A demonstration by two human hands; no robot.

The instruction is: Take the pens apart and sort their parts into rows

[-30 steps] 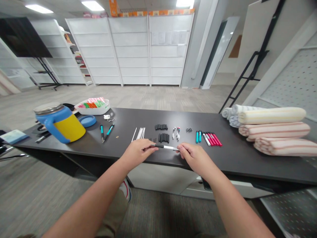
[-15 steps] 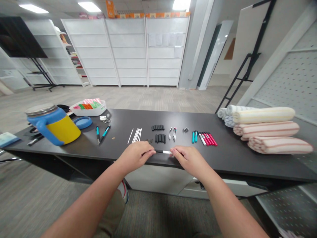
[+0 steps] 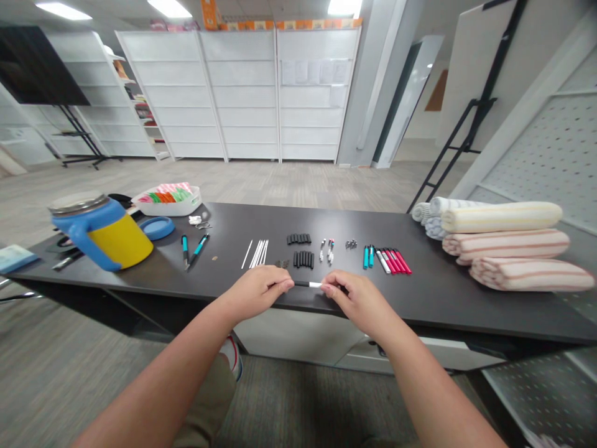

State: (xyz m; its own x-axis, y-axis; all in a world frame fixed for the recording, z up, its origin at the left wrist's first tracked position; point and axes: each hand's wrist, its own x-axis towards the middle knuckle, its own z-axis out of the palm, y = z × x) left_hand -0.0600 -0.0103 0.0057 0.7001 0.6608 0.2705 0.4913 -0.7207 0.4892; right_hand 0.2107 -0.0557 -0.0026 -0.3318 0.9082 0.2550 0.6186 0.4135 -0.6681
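A pen barrel (image 3: 315, 285), white with a black grip part, lies level between my two hands above the desk's front edge. Its black end is pinched by my left hand (image 3: 259, 289), thumb against the fingers. My right hand (image 3: 357, 298) closes on the white end, and the fingers cover its tip. Just beyond are rows of black rubber grips (image 3: 303, 259) and several slim white rods (image 3: 259, 254). Small white pen parts (image 3: 330, 251), metal bits (image 3: 351, 244), teal pen barrels (image 3: 368, 256) and pink pen barrels (image 3: 396, 261) lie to the right.
Two teal-and-black pens (image 3: 198, 251) rest on the dark desk (image 3: 242, 218). At the left stand a blue-yellow mug (image 3: 105, 233), its blue lid (image 3: 157, 228) and a white basket (image 3: 186, 206). Rolled towels (image 3: 508, 242) are stacked at the right end.
Both hands keep the same grip on the pen barrel. The view has shifted very slightly; nothing else has visibly moved.
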